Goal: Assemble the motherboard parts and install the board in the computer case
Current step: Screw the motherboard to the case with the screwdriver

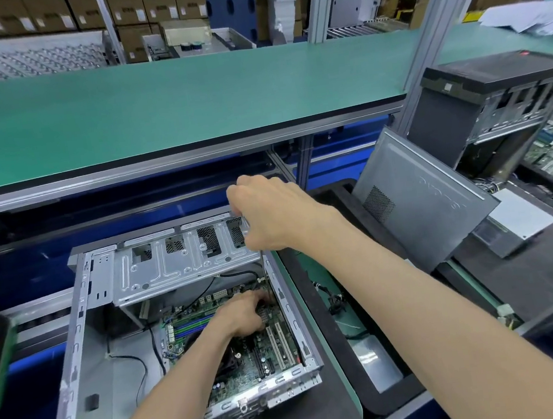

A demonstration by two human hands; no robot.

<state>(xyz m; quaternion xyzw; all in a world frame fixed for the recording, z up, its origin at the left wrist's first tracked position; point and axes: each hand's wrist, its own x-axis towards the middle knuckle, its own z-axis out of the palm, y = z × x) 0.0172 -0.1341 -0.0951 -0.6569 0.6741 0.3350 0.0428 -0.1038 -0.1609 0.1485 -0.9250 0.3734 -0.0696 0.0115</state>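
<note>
Hidden: the left hand's fingertips are tucked under the drive cage (184, 261); what they touch cannot be made out.
Cut off: the computer case (74, 353) is clipped at the near left corner.
Motherboard (251, 360): it is seen lying flat inside the case, at its right side.
Left hand (245, 312): it is laid on the board's far end, fingers bent down; a grip cannot be told.
Right hand (268, 210): the cage's far right edge is gripped, fingers curled round it.
Right of scene: a side panel (422, 199) is leaned by a second case (498, 108).
</note>
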